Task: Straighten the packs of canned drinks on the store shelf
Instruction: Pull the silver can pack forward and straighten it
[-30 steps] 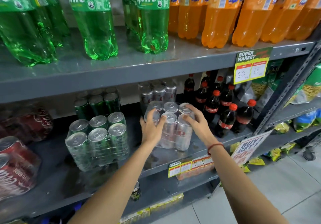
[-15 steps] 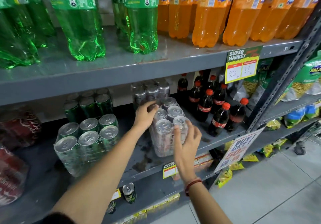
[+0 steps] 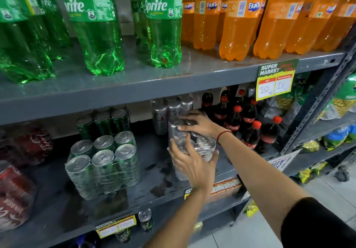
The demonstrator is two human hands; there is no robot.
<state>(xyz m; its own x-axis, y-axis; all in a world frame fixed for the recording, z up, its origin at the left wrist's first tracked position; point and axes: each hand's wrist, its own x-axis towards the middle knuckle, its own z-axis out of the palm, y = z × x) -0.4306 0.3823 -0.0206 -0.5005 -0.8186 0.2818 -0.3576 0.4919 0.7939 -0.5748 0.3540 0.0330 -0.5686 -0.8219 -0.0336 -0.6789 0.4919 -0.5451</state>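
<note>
A shrink-wrapped pack of silver cans [image 3: 205,144] stands on the middle shelf [image 3: 154,178], long side pointing front to back. My left hand [image 3: 192,164] clasps its front left corner. My right hand [image 3: 196,123], with a red thread at the wrist, lies over the rear can tops and grips them. Another silver pack [image 3: 169,109] stands right behind it. To the left sits a green can pack [image 3: 104,164], turned slightly askew, with a second green pack [image 3: 104,120] behind it. Red cola can packs [image 3: 17,188] lie at the far left.
Small cola bottles [image 3: 248,126] crowd the shelf just right of the silver pack. Large green and orange soda bottles fill the shelf above. A price tag [image 3: 275,82] hangs from that shelf's edge. Loose cans [image 3: 145,219] stand on the shelf below. Snack bags fill the rack at right.
My hands have swapped places on the silver pack: the right went from its front to the rear tops, the left from the back to the front corner. The pack has stayed aligned front to back.
</note>
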